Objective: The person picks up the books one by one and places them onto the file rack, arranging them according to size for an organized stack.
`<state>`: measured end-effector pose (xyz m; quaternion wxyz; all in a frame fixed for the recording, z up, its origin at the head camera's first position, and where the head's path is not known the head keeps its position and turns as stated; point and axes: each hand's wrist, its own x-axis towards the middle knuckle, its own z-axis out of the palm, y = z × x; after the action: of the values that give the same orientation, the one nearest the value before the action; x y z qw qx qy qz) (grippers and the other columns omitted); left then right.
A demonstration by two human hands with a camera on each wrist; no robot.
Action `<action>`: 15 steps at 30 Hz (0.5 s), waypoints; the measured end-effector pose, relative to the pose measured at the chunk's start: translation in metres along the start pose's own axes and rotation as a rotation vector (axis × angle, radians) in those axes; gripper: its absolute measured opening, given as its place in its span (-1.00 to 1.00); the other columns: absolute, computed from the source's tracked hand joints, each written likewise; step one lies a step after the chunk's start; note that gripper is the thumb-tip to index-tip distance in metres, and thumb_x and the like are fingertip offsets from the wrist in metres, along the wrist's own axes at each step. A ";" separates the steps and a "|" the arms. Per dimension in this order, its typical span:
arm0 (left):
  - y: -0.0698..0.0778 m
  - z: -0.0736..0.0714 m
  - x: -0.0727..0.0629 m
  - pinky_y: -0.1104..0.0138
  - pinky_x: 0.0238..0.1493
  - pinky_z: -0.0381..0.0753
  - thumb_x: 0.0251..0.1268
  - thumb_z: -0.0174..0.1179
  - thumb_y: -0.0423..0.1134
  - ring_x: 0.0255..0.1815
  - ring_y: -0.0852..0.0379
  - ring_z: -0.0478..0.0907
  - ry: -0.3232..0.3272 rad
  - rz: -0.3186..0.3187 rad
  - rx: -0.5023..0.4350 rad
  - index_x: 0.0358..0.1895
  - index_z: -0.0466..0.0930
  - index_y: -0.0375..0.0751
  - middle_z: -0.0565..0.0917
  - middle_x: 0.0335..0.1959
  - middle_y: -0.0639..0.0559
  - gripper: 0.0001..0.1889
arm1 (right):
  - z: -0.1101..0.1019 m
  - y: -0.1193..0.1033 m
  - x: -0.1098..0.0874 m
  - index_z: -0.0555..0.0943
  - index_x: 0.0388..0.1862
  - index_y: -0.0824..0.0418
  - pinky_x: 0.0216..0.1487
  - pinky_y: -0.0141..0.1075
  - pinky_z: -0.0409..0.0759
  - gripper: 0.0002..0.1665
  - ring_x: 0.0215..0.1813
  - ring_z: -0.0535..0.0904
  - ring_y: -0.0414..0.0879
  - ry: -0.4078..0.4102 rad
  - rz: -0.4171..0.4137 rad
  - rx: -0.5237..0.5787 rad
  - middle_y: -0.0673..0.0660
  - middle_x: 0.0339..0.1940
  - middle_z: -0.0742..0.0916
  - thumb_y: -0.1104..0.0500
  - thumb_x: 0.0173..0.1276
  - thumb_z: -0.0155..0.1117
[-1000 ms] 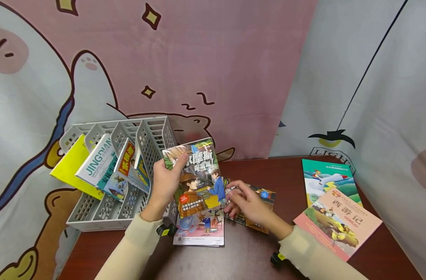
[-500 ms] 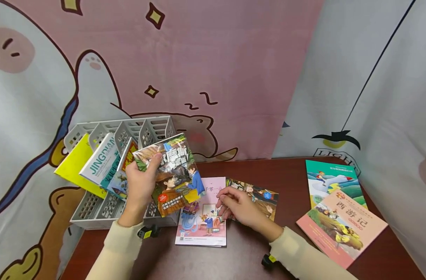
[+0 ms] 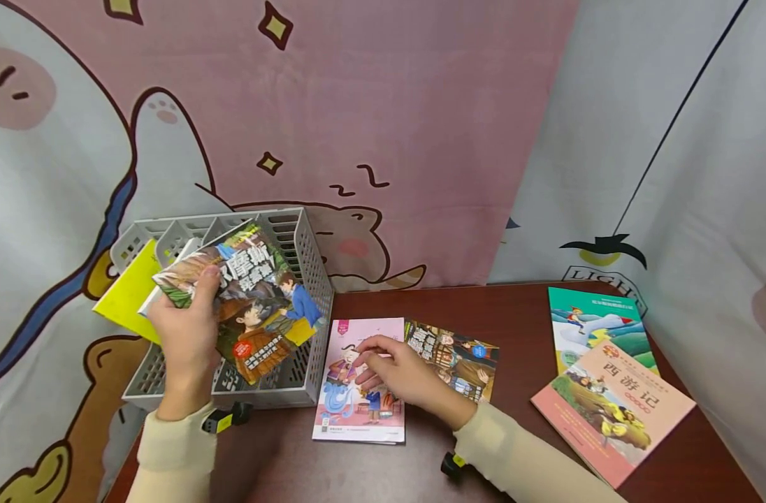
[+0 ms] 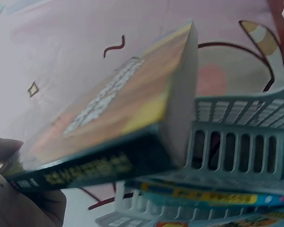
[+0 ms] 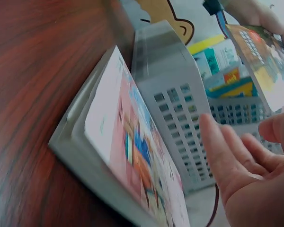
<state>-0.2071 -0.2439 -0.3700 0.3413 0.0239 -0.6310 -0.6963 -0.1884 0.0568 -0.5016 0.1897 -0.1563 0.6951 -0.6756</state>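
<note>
My left hand grips a thick book by its left edge, thumb across the cover, tilted over the grey divided rack. A figure in a brown coat and one in a blue jacket show on this cover. The left wrist view shows its dark spine and the rack's slots beyond it. My right hand, fingers loosely extended and holding nothing, is over a pink-covered book on the table. Beside that book lies a dark illustrated book, partly behind the right hand.
A yellow book and several others lean in the rack's left compartments, partly hidden by the held book. At the table's right lie a green book and, overlapping it, a salmon-pink book. A printed curtain hangs behind.
My left hand has carried the thick book leftward from above the pink-covered book to over the rack, tilting it. My right hand has shifted left, from the dark book to over the pink-covered one.
</note>
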 end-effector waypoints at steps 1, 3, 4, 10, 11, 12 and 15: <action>0.002 -0.002 0.002 0.40 -0.09 0.86 0.50 0.49 -0.15 -0.13 0.13 0.86 0.014 0.013 -0.009 0.20 0.78 -0.28 0.84 -0.04 -0.11 -0.64 | 0.005 0.000 0.002 0.59 0.34 0.37 0.05 0.22 0.86 -0.64 -0.01 0.86 0.43 -0.004 -0.001 -0.008 0.55 0.20 0.75 0.20 0.78 0.07; 0.003 -0.004 0.004 0.42 -0.06 0.85 0.50 0.49 -0.17 -0.11 0.12 0.86 0.042 0.033 -0.012 0.21 0.79 -0.27 0.84 -0.03 -0.10 -0.65 | 0.014 0.000 0.007 0.58 0.39 0.36 0.06 0.19 0.87 -0.62 0.03 0.85 0.44 -0.008 -0.001 -0.025 0.53 0.22 0.75 0.21 0.77 0.09; 0.003 -0.005 0.005 0.43 -0.07 0.85 0.49 0.49 -0.17 -0.12 0.12 0.86 0.057 0.043 -0.010 0.20 0.80 -0.27 0.85 -0.04 -0.10 -0.65 | 0.019 0.001 0.010 0.57 0.41 0.34 0.07 0.17 0.87 -0.61 0.05 0.85 0.42 -0.010 -0.001 -0.041 0.51 0.23 0.74 0.21 0.76 0.10; -0.003 -0.004 0.006 0.43 -0.12 0.85 0.52 0.45 -0.27 -0.16 0.11 0.84 0.068 0.159 -0.024 0.14 0.79 -0.39 0.83 -0.09 -0.14 -0.71 | 0.038 0.001 0.027 0.46 0.55 0.38 0.12 0.03 0.88 -0.45 0.13 0.83 0.37 -0.050 -0.014 -0.088 0.39 0.27 0.71 0.17 0.71 0.20; -0.004 -0.003 0.006 0.42 -0.15 0.85 0.52 0.44 -0.28 -0.18 0.11 0.83 0.068 0.177 -0.017 0.14 0.78 -0.39 0.82 -0.10 -0.14 -0.72 | 0.040 0.000 0.029 0.43 0.57 0.39 0.12 0.02 0.88 -0.40 0.14 0.82 0.36 -0.055 -0.010 -0.102 0.37 0.28 0.71 0.15 0.70 0.23; -0.005 -0.002 0.006 0.43 -0.17 0.85 0.53 0.42 -0.28 -0.19 0.12 0.82 0.070 0.194 0.007 0.13 0.78 -0.38 0.81 -0.11 -0.12 -0.73 | 0.043 -0.001 0.032 0.41 0.60 0.39 0.12 0.02 0.88 -0.36 0.15 0.82 0.33 -0.061 -0.008 -0.115 0.36 0.30 0.70 0.12 0.70 0.25; -0.006 0.002 0.004 0.49 -0.22 0.81 0.56 0.39 -0.27 -0.24 0.19 0.77 0.095 0.228 0.085 0.12 0.80 -0.34 0.81 -0.13 -0.05 -0.76 | 0.051 -0.001 0.038 0.33 0.69 0.35 0.19 -0.06 0.84 -0.20 0.20 0.82 0.20 -0.069 0.006 -0.212 0.35 0.40 0.68 -0.01 0.68 0.32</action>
<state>-0.2138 -0.2439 -0.3738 0.4465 -0.0005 -0.6415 -0.6237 -0.1972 -0.0063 -0.5032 0.1981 -0.1966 0.7562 -0.5919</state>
